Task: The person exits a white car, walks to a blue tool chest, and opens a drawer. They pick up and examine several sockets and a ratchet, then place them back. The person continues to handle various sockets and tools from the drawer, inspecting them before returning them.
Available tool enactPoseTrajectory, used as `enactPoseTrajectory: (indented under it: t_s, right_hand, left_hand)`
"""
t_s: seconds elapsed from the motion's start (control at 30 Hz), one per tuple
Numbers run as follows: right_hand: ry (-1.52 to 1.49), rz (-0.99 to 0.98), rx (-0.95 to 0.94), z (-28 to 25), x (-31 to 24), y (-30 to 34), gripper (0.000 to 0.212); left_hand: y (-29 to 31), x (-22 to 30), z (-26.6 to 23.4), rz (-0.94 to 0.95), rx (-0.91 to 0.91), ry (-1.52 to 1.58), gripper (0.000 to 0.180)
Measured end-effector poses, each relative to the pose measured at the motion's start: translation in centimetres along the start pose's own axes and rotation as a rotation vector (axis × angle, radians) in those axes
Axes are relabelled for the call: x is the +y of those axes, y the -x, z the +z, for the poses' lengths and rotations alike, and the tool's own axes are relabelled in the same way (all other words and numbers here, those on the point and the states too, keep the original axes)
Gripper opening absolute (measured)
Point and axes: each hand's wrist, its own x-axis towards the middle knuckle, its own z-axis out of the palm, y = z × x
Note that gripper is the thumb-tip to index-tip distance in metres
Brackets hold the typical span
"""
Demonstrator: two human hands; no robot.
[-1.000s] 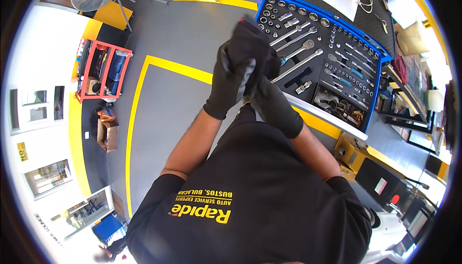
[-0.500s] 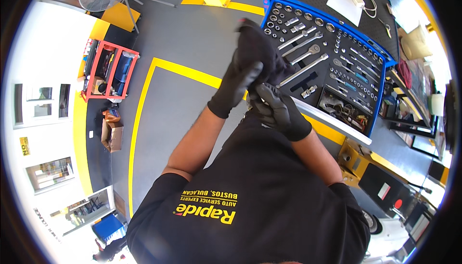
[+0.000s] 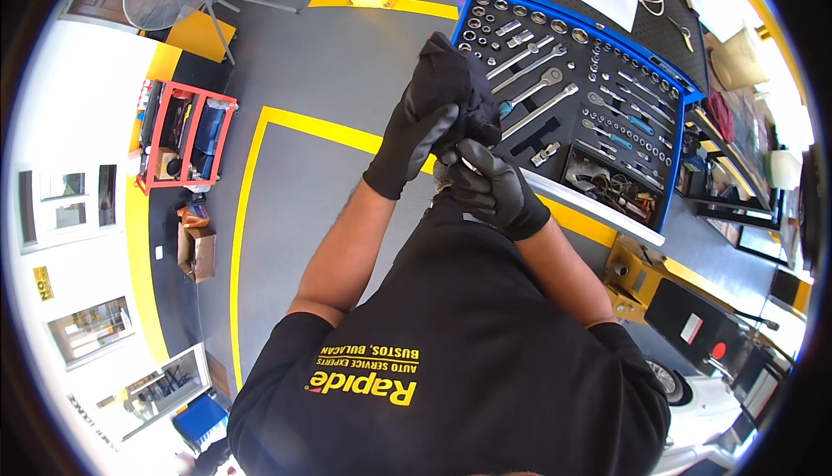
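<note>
In front of the blue socket tray [image 3: 667, 207], my left hand [image 3: 416, 133] in its black glove is clenched around a dark cloth [image 3: 455, 73], bunched just above my right hand [image 3: 490, 185]. That hand grips a small metal tool [image 3: 468, 166], only its tip showing. The cloth looks soft and light; the tool stiff, maybe slippery. I'd hold the tool by its shank. Ratchets [image 3: 542, 86] lie in the tray beyond.
</note>
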Motion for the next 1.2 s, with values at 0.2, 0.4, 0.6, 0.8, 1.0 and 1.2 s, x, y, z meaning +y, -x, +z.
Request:
enactPoseTrajectory:
  t_s: [0.2, 0.4, 0.6, 0.8, 1.0, 1.2]
  right_hand:
    - [0.348, 0.433, -0.027, -2.4, -4.2, -0.1, 0.027]
    - [0.234, 0.346, 0.015, -3.9, -3.0, 0.3, 0.032]
    - [-0.156, 0.407, -0.063, -6.3, 0.5, 3.3, 0.035]
    - [-0.542, 0.668, 0.038, -3.4, -3.2, 0.1, 0.04]
    - [-0.43, 0.568, -0.255, -1.4, -3.7, 1.1, 0.062]
    - [-0.424, 0.635, -0.413, -5.1, -1.6, 2.2, 0.034]
  left_hand:
    - [-0.5, -1.7, -1.6, -0.067, -0.016, -0.713, 0.033]
    - [-1.1, -3.0, -1.8, 0.134, -0.046, -0.366, 0.041]
    - [-1.2, -0.2, -0.6, 0.226, 0.117, -0.441, 0.021]
    - [-0.2, -2.0, 1.0, 0.148, 0.101, 0.106, 0.039]
    - [1.2, -4.1, 0.4, 0.052, 0.051, -0.047, 0.058]
    - [1.6, -3.8, -0.4, 0.155, 0.057, -0.112, 0.048]
